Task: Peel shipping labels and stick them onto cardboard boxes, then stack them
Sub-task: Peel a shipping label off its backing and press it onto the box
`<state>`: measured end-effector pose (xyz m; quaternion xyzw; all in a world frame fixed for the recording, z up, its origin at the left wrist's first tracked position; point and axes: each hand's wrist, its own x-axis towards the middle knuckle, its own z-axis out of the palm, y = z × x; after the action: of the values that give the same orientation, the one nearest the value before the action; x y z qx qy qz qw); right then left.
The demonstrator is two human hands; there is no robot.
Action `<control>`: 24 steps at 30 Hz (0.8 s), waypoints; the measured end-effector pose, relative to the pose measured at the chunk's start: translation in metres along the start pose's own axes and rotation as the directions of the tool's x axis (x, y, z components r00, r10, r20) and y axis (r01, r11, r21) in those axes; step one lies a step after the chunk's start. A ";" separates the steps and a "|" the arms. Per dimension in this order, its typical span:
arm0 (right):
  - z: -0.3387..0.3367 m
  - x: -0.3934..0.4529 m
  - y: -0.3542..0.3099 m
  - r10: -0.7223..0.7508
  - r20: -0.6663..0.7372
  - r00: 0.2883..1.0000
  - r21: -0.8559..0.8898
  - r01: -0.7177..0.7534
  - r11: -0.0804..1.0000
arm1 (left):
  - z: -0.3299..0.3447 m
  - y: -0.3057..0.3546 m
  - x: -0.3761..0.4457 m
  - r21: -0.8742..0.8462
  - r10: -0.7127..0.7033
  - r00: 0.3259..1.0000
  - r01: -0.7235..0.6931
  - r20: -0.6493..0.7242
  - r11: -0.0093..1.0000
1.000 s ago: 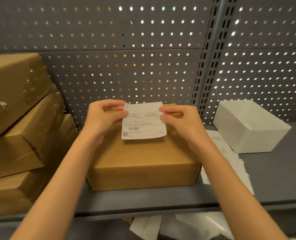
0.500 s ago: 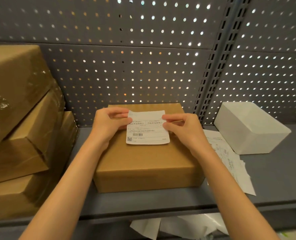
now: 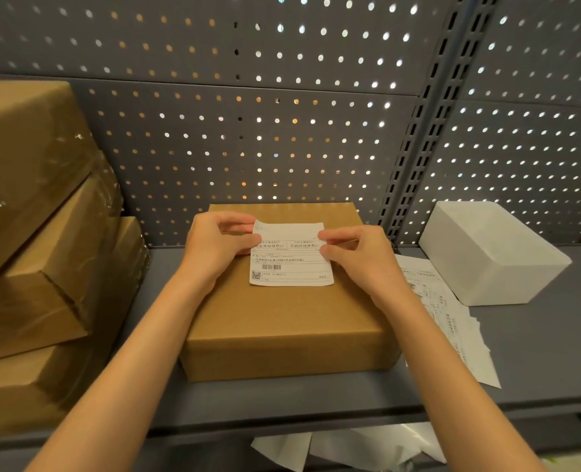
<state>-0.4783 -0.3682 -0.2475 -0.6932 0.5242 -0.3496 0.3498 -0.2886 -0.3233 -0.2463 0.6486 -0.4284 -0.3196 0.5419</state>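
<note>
- Loose white scraps [image 3: 347, 447] below the shelf [image 3: 537, 362] lip, nearest the camera; likely peeled backings, dropped out of the way.
- Both forearms reach in over the shelf edge, one either side of the box [image 3: 282, 321], so the label can be squared from both ends at once.
- Box sits flat at mid-shelf, long side facing the person; plain brown top, no tape showing, front face unmarked.
- Label [image 3: 290, 255] lies on the far half of the box top. Its lower edge looks down on the cardboard; the top left corner lifts slightly.
- Left hand [image 3: 214, 248]: thumb and forefinger pinch the label's left edge near the top. The grip is narrow, other fingers curled behind.
- Right hand [image 3: 357, 257]: same pinch on the right edge, fingertips [image 3: 326, 236] on the paper.
- Judged: holding the upper edge lets the sheet be laid bottom-up without creasing.
- Label is white, printed in black: ruled fields, a barcode, a QR code at lower left.
- Spare sheets [image 3: 452, 321] fan out right of the box, within reach.
- White bin [image 3: 493, 253] beyond them.
- Stacked boxes [image 3: 44, 267] at left, tilted, some under clear film.
</note>
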 end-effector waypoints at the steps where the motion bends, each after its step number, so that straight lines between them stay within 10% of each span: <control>1: 0.000 0.000 0.000 0.000 0.002 1.000 -0.007 0.000 1.000 | 0.000 -0.001 0.000 0.019 0.006 1.000 -0.006 -0.007 1.000; 24: 0.009 0.002 0.000 -0.062 -0.009 0.998 -0.238 0.058 0.970 | 0.002 -0.001 0.002 0.454 0.219 0.975 -0.212 0.038 0.865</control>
<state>-0.4697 -0.3692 -0.2519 -0.7428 0.5439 -0.3006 0.2492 -0.2896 -0.3257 -0.2480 0.7079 -0.5570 -0.1431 0.4101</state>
